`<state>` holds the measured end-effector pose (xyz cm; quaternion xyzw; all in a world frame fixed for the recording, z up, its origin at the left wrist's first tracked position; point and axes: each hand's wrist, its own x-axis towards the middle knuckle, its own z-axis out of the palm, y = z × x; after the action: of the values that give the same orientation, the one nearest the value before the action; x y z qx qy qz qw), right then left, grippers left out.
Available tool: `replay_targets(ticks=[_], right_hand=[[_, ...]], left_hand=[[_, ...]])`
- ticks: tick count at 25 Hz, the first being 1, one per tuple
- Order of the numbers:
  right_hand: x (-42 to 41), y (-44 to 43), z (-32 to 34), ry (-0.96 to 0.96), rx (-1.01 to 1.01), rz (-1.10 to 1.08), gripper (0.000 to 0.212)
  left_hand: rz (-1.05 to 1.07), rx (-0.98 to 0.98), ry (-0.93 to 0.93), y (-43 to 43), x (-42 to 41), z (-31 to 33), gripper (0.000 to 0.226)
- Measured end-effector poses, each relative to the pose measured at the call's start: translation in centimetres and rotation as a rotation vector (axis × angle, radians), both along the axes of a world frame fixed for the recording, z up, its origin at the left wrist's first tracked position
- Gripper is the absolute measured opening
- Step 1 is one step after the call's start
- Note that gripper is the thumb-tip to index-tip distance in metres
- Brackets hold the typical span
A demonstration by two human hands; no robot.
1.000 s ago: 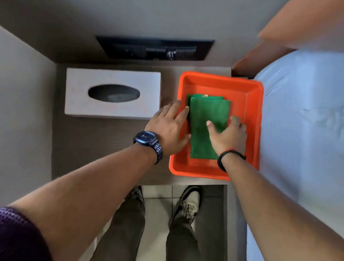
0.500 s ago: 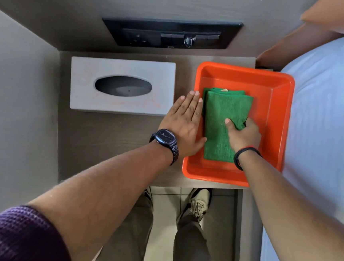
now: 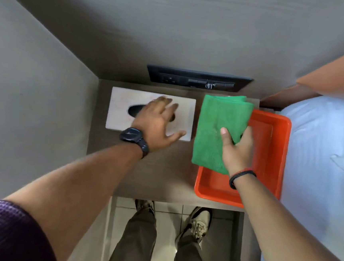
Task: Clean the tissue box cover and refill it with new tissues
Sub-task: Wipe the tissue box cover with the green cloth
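Observation:
A pale stone-look tissue box cover (image 3: 123,105) with a dark oval slot lies at the back left of the bedside shelf. My left hand (image 3: 157,125) hovers over its right half, fingers spread, holding nothing; contact with the cover is unclear. My right hand (image 3: 238,150) grips a folded green cloth (image 3: 217,130), lifted above the left rim of the orange tray (image 3: 277,152). The cloth hides part of the tray's left side.
A brown bedside shelf (image 3: 163,171) carries the box and tray. A black switch panel (image 3: 198,80) sits on the back wall. A bed with a light blue sheet (image 3: 320,164) borders the right. A wall closes the left side. My legs and shoes stand below.
My right hand has lifted the green cloth out of the tray and moved it left. My left hand left the tray's edge and moved over the tissue box cover.

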<state>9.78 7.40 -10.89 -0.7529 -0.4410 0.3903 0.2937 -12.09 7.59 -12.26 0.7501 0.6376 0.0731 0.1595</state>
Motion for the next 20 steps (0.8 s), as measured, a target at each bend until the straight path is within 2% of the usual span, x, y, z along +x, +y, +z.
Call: replay_targets(ticks=[2, 4, 8, 11, 13, 14, 17, 20], right_hand=[[-2.9, 1.0, -0.3, 0.060, -0.018, 0.079, 0.022], [-5.2, 1.9, -1.7, 0.073, -0.040, 0.123, 0.025], [-7.8, 2.5, -4.8, -0.040, -0.090, 0.060, 0.041], [-8.9, 1.8, -5.6, -0.182, 0.053, 0.030, 0.066], [-9.5, 1.1, -6.1, -0.294, 0.159, 0.138, 0.083], [-9.6, 0.7, -6.5, -0.410, 0.172, 0.248, 0.087], [-9.6, 0.4, -7.3, -0.763, 0.111, 0.558, 0.082], [-10.0, 0.8, -7.8, -0.817, 0.093, 0.622, 0.078]], left_hand=[[0.072, -0.034, 0.059, 0.4, -4.1, 0.0, 0.092], [0.121, -0.151, 0.138, 0.7, -7.3, -0.6, 0.112], [0.127, -0.327, 0.204, 0.7, -10.8, -2.6, 0.145], [0.087, -0.354, 0.238, 1.0, -11.7, -3.9, 0.153], [0.087, -0.363, 0.239, 1.2, -12.1, -4.5, 0.155], [0.087, -0.362, 0.236, 1.3, -12.2, -4.6, 0.155], [0.085, -0.346, 0.209, 1.3, -12.1, -4.7, 0.154], [0.093, -0.356, 0.131, 1.2, -12.3, -4.8, 0.152]])
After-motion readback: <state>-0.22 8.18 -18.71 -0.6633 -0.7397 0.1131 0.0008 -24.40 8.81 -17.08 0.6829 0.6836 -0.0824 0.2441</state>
